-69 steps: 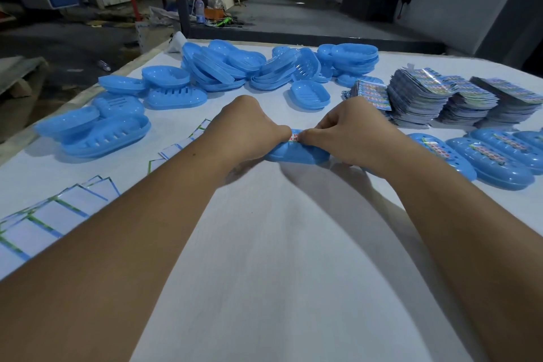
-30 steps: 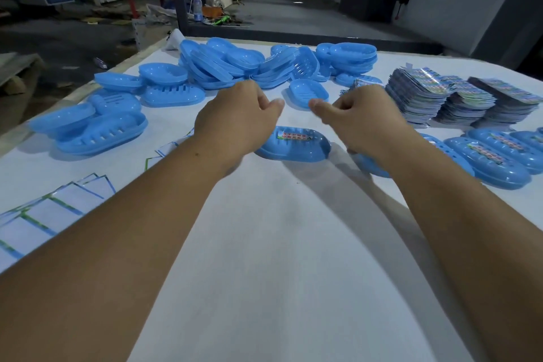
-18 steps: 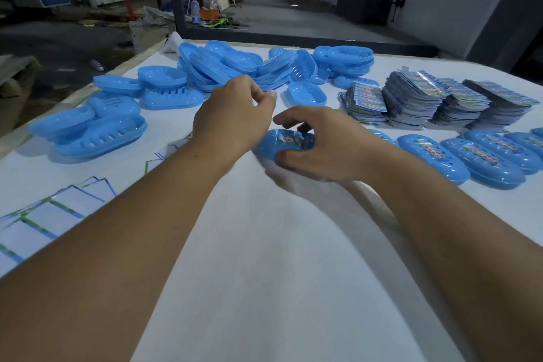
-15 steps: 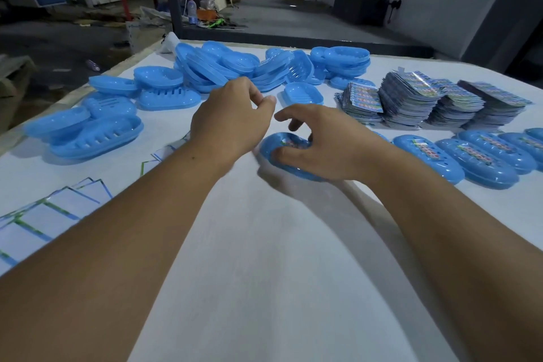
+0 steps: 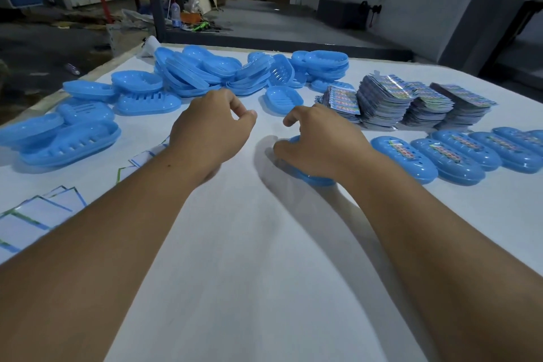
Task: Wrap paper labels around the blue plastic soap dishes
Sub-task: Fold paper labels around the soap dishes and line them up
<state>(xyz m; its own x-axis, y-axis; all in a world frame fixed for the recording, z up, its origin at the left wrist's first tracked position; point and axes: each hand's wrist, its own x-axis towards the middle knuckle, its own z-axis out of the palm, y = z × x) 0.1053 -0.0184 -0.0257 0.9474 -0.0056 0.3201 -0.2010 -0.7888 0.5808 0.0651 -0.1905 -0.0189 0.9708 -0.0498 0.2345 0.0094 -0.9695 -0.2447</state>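
Observation:
My right hand [image 5: 320, 144] grips a labelled blue soap dish [image 5: 316, 179] from above, on the white table; only the dish's near rim and far end show under the fingers. My left hand [image 5: 211, 129] hovers to the left of it, fingers loosely curled and holding nothing. A row of labelled soap dishes [image 5: 405, 157] lies to the right. Stacks of colourful paper labels [image 5: 385, 100] stand behind them. Unlabelled blue dishes [image 5: 205, 73] are piled at the back, with more dishes [image 5: 67, 141] at the left.
White cards with blue and green edges [image 5: 38, 211] lie at the near left. A single open dish [image 5: 283, 98] sits just beyond my hands. The table's left edge [image 5: 73, 84] drops to a cluttered workshop floor.
Both hands let go of the wrapped dish, then my right hand took it from above and slid it right, towards the labelled row. My left hand stayed, holding nothing.

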